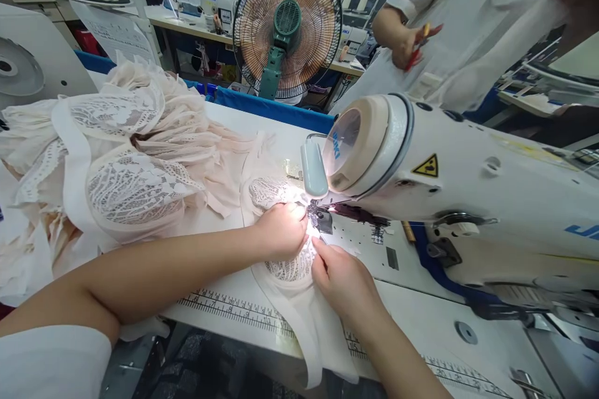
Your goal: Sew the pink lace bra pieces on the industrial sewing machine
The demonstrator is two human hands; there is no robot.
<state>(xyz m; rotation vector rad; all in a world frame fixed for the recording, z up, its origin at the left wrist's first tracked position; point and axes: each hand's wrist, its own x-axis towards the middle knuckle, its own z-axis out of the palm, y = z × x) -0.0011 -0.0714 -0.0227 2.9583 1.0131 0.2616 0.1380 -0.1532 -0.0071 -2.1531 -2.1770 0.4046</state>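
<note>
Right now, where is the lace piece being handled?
In the head view, the lace piece lies near the centre, touched by the left hand and right hand, just left of the sewing machine.

A bra [289,270] lies on the table [412,318] between a garment heap [140,181], left, and the sewing machine [472,168], right. A fan [286,22] stands behind the table.

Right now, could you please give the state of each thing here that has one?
Cream lace bra, spread, partly overhanging
Left bare hand, on bra
Right bare hand, touching bra
White sewing machine, light on
Cream lace garments, heaped
Black-caged fan, motion unclear
Red tool, in co-worker's hand
</note>
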